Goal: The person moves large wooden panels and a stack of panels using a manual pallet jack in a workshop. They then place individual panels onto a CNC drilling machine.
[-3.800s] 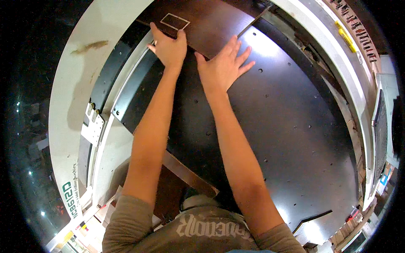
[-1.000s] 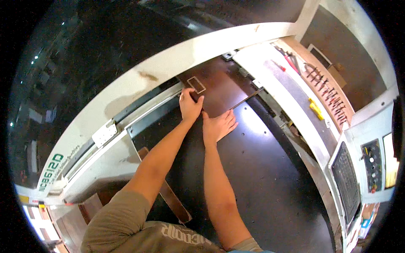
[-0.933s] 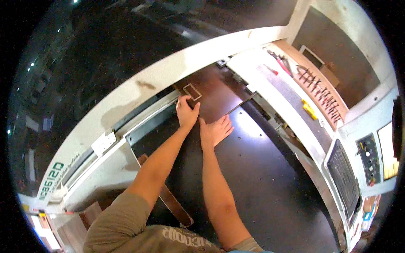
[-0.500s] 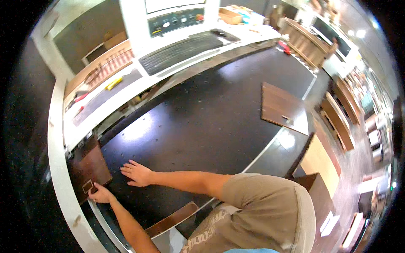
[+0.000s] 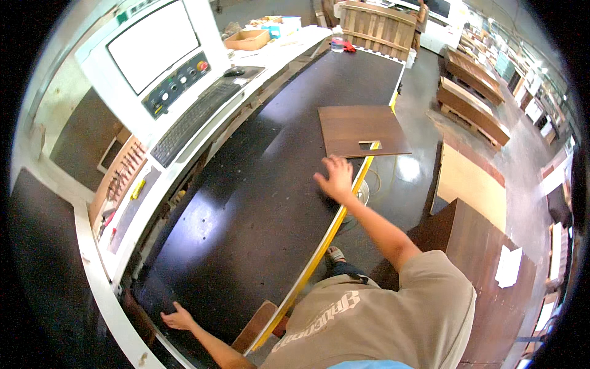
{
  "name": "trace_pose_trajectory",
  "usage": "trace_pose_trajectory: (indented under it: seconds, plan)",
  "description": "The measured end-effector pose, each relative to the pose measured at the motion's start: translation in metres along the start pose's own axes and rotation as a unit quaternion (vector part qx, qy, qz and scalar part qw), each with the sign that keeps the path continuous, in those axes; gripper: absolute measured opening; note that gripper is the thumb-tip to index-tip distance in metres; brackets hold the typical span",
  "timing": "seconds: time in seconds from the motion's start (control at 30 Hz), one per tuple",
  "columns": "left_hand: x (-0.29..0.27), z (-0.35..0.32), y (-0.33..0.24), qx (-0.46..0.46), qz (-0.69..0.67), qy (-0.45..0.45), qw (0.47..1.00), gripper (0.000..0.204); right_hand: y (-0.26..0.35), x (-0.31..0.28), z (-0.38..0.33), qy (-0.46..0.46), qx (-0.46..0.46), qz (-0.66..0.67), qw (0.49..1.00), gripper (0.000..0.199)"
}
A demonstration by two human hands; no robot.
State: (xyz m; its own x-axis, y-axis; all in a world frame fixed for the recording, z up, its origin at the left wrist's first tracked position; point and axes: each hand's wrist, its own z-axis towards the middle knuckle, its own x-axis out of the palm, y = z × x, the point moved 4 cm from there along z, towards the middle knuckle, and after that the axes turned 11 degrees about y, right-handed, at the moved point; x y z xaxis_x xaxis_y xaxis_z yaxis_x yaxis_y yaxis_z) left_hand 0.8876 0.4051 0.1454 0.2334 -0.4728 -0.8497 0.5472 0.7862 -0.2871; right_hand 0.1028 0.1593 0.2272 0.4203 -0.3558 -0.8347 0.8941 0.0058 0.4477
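My left hand [image 5: 178,318] hovers over or rests on the left end of the black table [image 5: 246,227], fingers spread and nothing in them. Just left of it, past the table's end, part of a dark brown board [image 5: 140,321] shows. My right hand [image 5: 337,178], also open and holding nothing, is at the table's near edge. Right beyond its fingertips lies a flat brown wood-grain panel [image 5: 353,126] with a small rectangular cutout; its right side overhangs the edge. Whether my fingertips touch the panel I cannot tell.
A yellow strip [image 5: 307,270] runs along the near edge. Behind the table stand a keyboard [image 5: 193,126], a monitor [image 5: 153,40] and a button panel [image 5: 175,85]. A narrow brown piece [image 5: 255,326] lies near my body. Stacked boards [image 5: 473,178] stand to the right.
My right hand has moved right across the table to beside the wood-grain panel. My left hand has come off the brown board at the left end. The view has turned right.
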Motion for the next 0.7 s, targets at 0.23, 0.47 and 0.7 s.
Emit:
trace_pose_trajectory:
  seconds: [0.23, 0.47, 0.7]
  plan:
    - [-0.041, -0.207, -0.179, 0.152, -0.095, 0.213, 0.960, 0.075, -0.118, -0.009, 0.037, 0.079, 0.147, -0.071, 0.983, 0.089]
    - [-0.106, -0.342, -0.295, 0.249, -0.079, 0.331, 0.907, 0.062, -0.134, -0.005, 0.040, 0.075, 0.072, -0.042, 0.994, 0.079]
    - [-0.116, -0.364, -0.318, 0.269, -0.113, 0.334, 0.897, 0.059, -0.140, -0.027, 0.039, 0.063, 0.031, -0.028, 0.997, 0.072]
